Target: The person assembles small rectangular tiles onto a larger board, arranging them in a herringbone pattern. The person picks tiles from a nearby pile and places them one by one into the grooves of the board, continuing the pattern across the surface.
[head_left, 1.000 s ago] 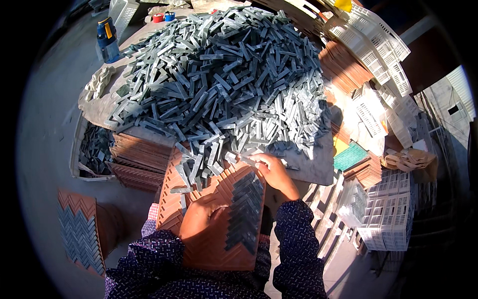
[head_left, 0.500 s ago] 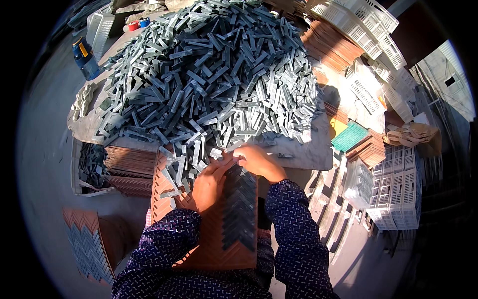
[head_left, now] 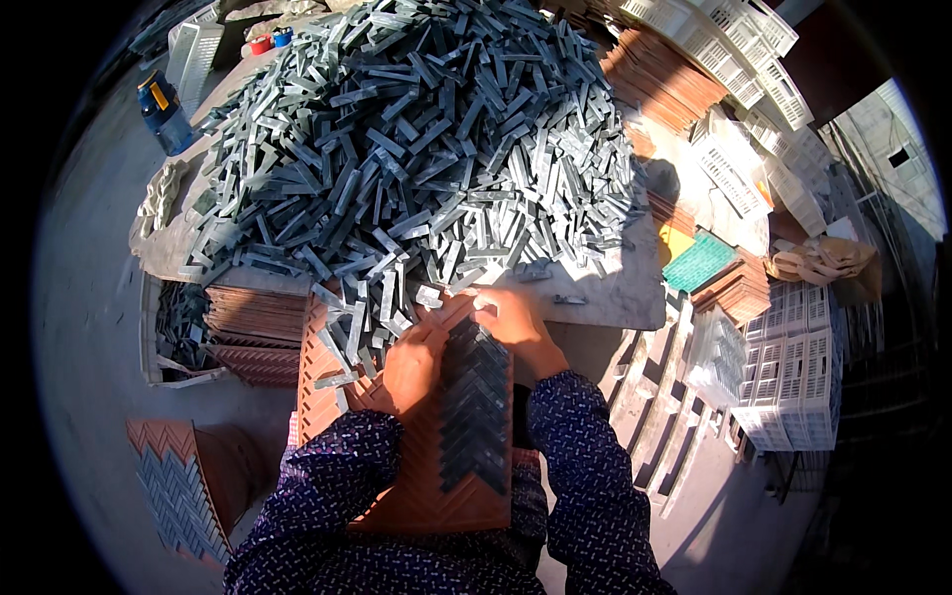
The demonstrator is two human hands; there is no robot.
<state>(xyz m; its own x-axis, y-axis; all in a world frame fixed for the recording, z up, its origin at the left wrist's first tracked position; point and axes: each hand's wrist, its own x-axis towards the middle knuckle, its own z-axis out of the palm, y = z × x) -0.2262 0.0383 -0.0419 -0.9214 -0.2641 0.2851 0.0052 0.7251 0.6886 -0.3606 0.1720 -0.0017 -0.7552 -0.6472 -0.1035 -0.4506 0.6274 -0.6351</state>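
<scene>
Head view, one frame. Orange herringbone mould tray (head_left: 426, 496) on person's lap, tilted up against the table edge (head_left: 615, 297); a column of grey tile strips (head_left: 478, 397) already set in it, right of centre. Left hand (head_left: 412, 367) flat on tray, fingers spread, palm down, gripping nothing visible. Right hand (head_left: 516, 322) at tray's top edge, fingers curled over loose strips; can't tell if it pinches one. Big heap of grey tile strips (head_left: 416, 139) fills tabletop just beyond both hands, spilling onto tray's upper left and blocking view of tray's far edge. Around: stack of orange trays (head_left: 253, 332) to the left under table; filled herringbone tray (head_left: 174, 491) on floor, lower left; blue bottle (head_left: 164, 109) far left corner; white plastic crates (head_left: 793, 367) right; green mesh sheet (head_left: 699, 260) beside table.
</scene>
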